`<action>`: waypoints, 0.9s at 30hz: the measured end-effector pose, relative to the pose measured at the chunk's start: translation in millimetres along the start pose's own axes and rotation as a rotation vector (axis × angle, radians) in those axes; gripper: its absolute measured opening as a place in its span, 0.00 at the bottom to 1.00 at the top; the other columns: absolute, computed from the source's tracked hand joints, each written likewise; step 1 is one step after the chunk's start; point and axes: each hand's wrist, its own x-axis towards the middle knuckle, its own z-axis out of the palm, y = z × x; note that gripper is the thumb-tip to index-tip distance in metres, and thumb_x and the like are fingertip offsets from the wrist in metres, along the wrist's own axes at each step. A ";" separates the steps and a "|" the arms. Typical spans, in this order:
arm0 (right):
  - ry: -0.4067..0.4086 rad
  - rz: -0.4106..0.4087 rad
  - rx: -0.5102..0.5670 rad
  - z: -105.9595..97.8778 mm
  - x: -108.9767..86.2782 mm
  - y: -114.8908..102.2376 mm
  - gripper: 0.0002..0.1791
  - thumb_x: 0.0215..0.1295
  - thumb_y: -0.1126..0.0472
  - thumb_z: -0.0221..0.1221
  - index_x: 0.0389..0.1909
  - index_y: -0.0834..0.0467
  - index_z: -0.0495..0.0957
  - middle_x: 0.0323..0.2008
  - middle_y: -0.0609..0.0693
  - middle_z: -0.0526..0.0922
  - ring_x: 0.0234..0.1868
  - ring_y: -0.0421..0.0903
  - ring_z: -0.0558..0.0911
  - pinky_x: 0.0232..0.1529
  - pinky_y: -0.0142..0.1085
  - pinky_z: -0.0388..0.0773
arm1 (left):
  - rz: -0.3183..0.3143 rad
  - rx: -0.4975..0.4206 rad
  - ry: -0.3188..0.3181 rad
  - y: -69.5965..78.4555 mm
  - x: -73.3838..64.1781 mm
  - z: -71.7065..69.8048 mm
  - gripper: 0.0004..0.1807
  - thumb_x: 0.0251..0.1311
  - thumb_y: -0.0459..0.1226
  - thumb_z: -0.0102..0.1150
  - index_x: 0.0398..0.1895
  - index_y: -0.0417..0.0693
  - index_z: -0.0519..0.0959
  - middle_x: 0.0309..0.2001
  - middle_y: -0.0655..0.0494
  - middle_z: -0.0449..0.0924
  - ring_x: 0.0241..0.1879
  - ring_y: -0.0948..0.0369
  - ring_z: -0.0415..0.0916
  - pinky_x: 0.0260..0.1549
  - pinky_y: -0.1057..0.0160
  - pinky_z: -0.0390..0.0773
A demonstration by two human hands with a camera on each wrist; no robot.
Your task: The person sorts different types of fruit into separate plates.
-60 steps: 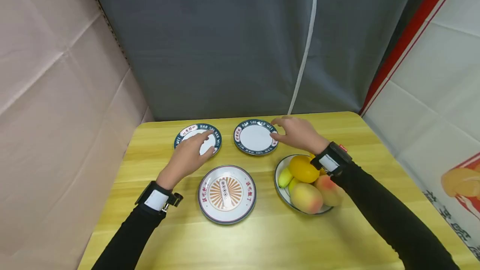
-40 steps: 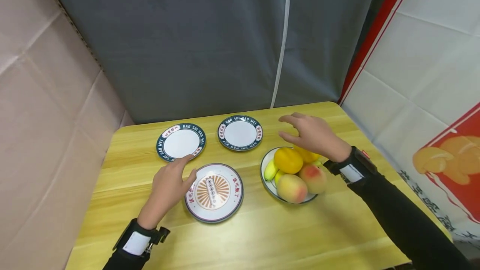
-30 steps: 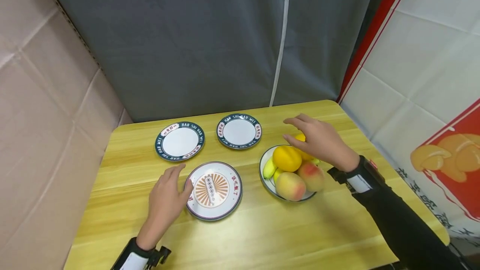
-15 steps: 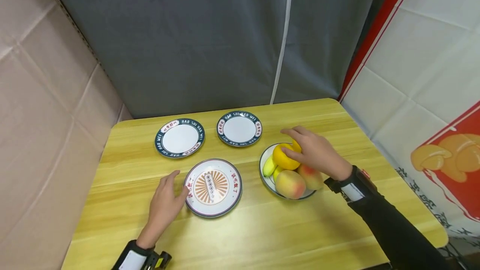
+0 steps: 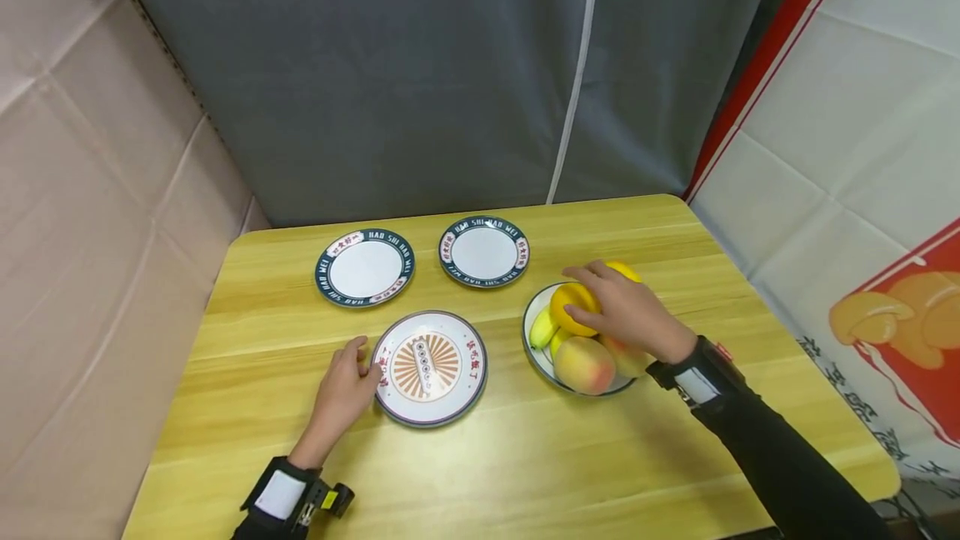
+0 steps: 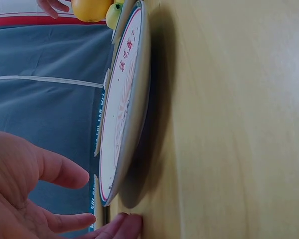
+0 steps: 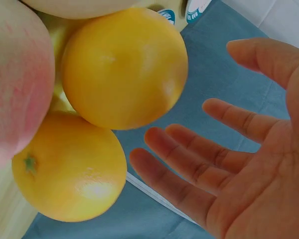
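Note:
At the left rim of a white plate with an orange sunburst [image 5: 431, 369] is my left hand [image 5: 341, 398]. In the left wrist view its thumb [image 6: 65, 172] and fingers are spread around the plate's near edge without gripping it. My right hand [image 5: 626, 311] reaches over a fruit plate [image 5: 534, 361], fingers apart above the oranges. One orange [image 7: 124, 69] lies nearest its fingertips in the right wrist view, and a second orange [image 7: 70, 169] sits beside it. Peaches [image 5: 585, 365] and yellow-green fruit [image 5: 542, 329] share that plate.
Two green-rimmed white plates lie at the back of the wooden table [image 5: 525, 473]: a left one [image 5: 365, 268] and a right one [image 5: 483, 252]. A grey curtain [image 5: 412, 82] hangs behind. Pale sheets [image 5: 75, 232] stand at both sides.
My left hand has come back from the far left plate to the sunburst plate's rim. The right hand has left the far right plate and lowered over the oranges. The head view has shifted.

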 end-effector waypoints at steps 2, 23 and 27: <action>-0.008 0.007 -0.002 1.7 0.9 0.0 0.32 0.72 0.52 0.67 0.72 0.62 0.75 0.61 0.66 0.80 0.51 0.59 0.83 0.48 0.56 0.86 | -0.002 0.005 0.009 -0.4 3.0 1.8 0.34 0.74 0.35 0.53 0.78 0.29 0.61 0.62 0.30 0.72 0.50 0.47 0.76 0.48 0.49 0.78; -0.107 0.053 -0.060 18.9 11.3 -1.2 0.33 0.69 0.50 0.70 0.71 0.59 0.75 0.55 0.65 0.77 0.50 0.60 0.75 0.40 0.48 0.81 | -0.020 0.002 0.009 -2.2 16.1 11.1 0.29 0.75 0.34 0.53 0.74 0.27 0.66 0.53 0.35 0.71 0.47 0.47 0.73 0.45 0.55 0.75; -0.113 0.056 -0.093 23.9 13.6 -1.2 0.35 0.68 0.49 0.70 0.72 0.59 0.75 0.58 0.67 0.77 0.53 0.63 0.76 0.41 0.52 0.83 | -0.013 0.005 0.010 -1.6 17.1 11.8 0.28 0.74 0.33 0.52 0.74 0.27 0.67 0.51 0.36 0.71 0.46 0.47 0.72 0.45 0.54 0.74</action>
